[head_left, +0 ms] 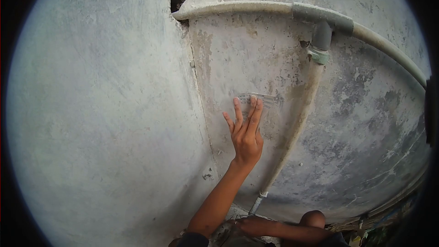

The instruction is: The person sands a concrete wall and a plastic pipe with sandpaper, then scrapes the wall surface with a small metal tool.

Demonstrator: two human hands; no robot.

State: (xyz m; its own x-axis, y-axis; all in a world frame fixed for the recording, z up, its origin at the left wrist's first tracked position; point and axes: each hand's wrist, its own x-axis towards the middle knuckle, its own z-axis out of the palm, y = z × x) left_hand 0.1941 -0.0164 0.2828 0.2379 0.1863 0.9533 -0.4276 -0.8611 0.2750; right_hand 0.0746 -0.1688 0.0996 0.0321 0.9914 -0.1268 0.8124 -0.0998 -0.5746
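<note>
My left hand (247,139) reaches up against the grey wall (114,110), its back toward the camera and its fingers spread. Its fingertips rest at a small patch of dark printed text and thin lines (265,99); whether this is on the wall or on a thin sheet cannot be told. Low in the view, my right hand (250,226) lies near the foot of the vertical pipe, in front of my body. Its fingers are dim and partly hidden, and nothing can be made out in them.
A pale pipe (242,7) runs across the top from a hole in the wall (177,2) to a grey tee joint (322,20). A vertical pipe (304,114) drops from it, right of my left hand. A bent knee (313,219) shows at the bottom.
</note>
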